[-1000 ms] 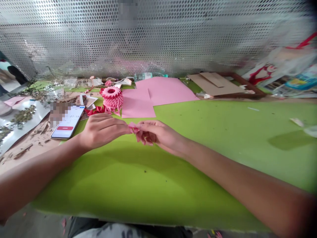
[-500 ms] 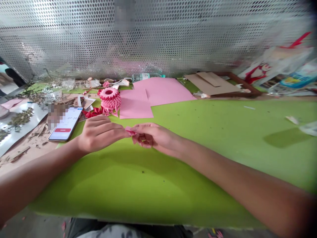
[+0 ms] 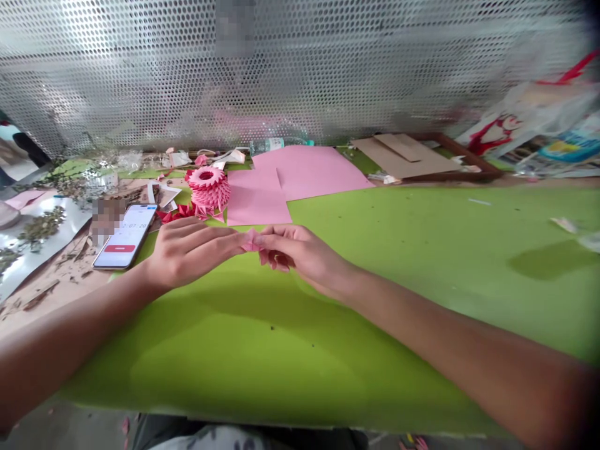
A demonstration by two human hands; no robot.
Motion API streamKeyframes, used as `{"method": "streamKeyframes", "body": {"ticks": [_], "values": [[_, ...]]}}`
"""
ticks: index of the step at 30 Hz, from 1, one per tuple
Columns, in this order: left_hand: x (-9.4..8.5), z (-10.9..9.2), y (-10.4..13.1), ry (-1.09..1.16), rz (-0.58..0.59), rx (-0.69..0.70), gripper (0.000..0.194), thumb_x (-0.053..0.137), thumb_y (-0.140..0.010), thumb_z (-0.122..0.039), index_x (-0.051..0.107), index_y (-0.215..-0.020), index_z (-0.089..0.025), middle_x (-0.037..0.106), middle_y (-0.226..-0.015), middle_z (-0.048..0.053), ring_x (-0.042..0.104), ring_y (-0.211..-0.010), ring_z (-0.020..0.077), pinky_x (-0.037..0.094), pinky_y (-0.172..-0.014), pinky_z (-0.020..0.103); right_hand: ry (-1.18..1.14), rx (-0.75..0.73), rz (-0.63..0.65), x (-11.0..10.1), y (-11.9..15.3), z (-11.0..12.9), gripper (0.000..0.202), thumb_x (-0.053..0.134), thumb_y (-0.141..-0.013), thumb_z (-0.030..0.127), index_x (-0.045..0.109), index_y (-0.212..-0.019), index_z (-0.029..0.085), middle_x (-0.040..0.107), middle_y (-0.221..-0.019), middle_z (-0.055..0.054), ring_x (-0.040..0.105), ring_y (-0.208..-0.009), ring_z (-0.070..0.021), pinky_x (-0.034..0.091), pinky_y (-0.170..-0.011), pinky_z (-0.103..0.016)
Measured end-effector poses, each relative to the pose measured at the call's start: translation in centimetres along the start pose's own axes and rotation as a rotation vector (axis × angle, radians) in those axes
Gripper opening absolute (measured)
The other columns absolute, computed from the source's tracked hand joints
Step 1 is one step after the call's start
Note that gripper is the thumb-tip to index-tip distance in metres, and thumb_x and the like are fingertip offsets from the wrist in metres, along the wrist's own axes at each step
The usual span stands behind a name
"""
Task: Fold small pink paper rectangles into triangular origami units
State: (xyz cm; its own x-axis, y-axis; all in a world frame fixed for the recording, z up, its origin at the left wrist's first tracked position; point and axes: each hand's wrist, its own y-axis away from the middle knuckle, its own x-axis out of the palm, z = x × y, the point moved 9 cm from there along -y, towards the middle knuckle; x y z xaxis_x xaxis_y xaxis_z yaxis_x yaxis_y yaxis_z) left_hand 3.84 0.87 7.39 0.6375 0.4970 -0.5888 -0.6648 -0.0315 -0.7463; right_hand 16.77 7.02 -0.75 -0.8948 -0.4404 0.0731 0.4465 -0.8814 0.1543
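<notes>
Between my hands is a small folded pink paper piece [image 3: 252,240], held just above the green tabletop. My left hand [image 3: 194,250] pinches its left side with closed fingertips. From the right, my right hand [image 3: 297,250] grips the same piece between thumb and forefinger, its other fingers curled beneath. Part of the paper is hidden by the fingers, so its exact shape is hard to make out. Behind my left hand stands a ring-shaped pink stack of folded paper [image 3: 209,189], with red folded paper pieces [image 3: 180,212] at its base.
Pink paper sheets [image 3: 312,170] lie on the green table [image 3: 262,350] beyond my hands. A lit phone [image 3: 126,237] is at the left, near dried plant bits [image 3: 42,226]. Farther right are brown cardboard [image 3: 407,156] and plastic bags [image 3: 510,128]. A perforated metal panel [image 3: 300,69] rises behind.
My right hand has shifted slightly right and up. The pink paper piece has turned between my fingertips and shows more of its face. My left hand stays almost in place.
</notes>
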Motion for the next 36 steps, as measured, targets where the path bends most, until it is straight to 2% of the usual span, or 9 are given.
{"method": "streamKeyframes", "body": {"ticks": [6,12,18,22,25,30,36], "values": [[0.0,-0.2,-0.1,0.015,0.013,0.020,0.016,0.073,-0.087,-0.017,0.070,-0.102,-0.017,0.079,-0.090,0.002,0.073,-0.068,0.0134,0.054,-0.063,0.025,0.065,-0.026,0.046,0.2,0.1,0.3,0.028,0.070,-0.082,0.043,0.065,-0.072,0.017,0.064,-0.065,0.001,0.050,-0.053,-0.0082,0.029,-0.050,-0.025],[-0.1,-0.5,-0.4,-0.022,-0.013,0.033,0.012,0.072,-0.087,-0.019,0.072,-0.099,-0.022,0.078,-0.087,-0.001,0.070,-0.063,0.0114,0.053,-0.059,0.025,0.002,0.065,0.179,0.6,-0.2,-0.7,0.026,0.074,-0.081,0.042,0.069,-0.075,0.017,0.069,-0.070,0.000,0.051,-0.055,-0.0075,0.031,-0.051,-0.025],[0.0,-0.4,-0.5,0.017,-0.021,0.010,0.010,0.073,-0.087,-0.021,0.072,-0.097,-0.021,0.078,-0.087,0.000,0.071,-0.067,0.0121,0.054,-0.061,0.024,0.020,0.043,0.191,0.4,-0.4,-0.4,0.025,0.077,-0.076,0.040,0.069,-0.075,0.017,0.069,-0.067,0.000,0.053,-0.056,-0.0086,0.029,-0.050,-0.025],[0.0,-0.6,-0.1,0.013,-0.001,0.070,0.017,0.071,-0.088,-0.018,0.071,-0.104,-0.024,0.078,-0.096,0.000,0.069,-0.065,0.0112,0.052,-0.059,0.025,0.075,0.043,0.200,0.6,-0.2,-0.2,0.028,0.078,-0.075,0.043,0.069,-0.075,0.017,0.068,-0.066,0.000,0.052,-0.054,-0.0087,0.028,-0.050,-0.026],[0.0,-0.8,0.2,0.034,0.010,0.103,0.020,0.070,-0.087,-0.016,0.070,-0.107,-0.021,0.078,-0.098,0.003,0.068,-0.065,0.0122,0.051,-0.058,0.026,0.121,0.035,0.230,0.8,0.0,0.3,0.029,0.077,-0.076,0.044,0.068,-0.075,0.017,0.067,-0.065,0.001,0.051,-0.054,-0.0085,0.028,-0.050,-0.026],[-0.1,-1.0,0.1,0.069,-0.018,0.090,0.016,0.069,-0.088,-0.015,0.068,-0.103,-0.020,0.078,-0.094,0.002,0.068,-0.063,0.0105,0.052,-0.059,0.024,0.158,0.014,0.306,1.2,0.2,0.8,0.032,0.076,-0.078,0.048,0.066,-0.074,0.017,0.066,-0.065,0.001,0.054,-0.057,-0.0098,0.032,-0.052,-0.026],[-0.1,-1.0,0.2,0.084,-0.030,0.081,0.013,0.066,-0.090,-0.015,0.068,-0.101,-0.020,0.078,-0.093,0.002,0.070,-0.066,0.0114,0.053,-0.059,0.024,0.110,0.038,0.313,1.7,0.2,0.1,0.034,0.075,-0.080,0.049,0.068,-0.083,0.017,0.069,-0.073,0.000,0.054,-0.059,-0.0089,0.031,-0.051,-0.025]]}}
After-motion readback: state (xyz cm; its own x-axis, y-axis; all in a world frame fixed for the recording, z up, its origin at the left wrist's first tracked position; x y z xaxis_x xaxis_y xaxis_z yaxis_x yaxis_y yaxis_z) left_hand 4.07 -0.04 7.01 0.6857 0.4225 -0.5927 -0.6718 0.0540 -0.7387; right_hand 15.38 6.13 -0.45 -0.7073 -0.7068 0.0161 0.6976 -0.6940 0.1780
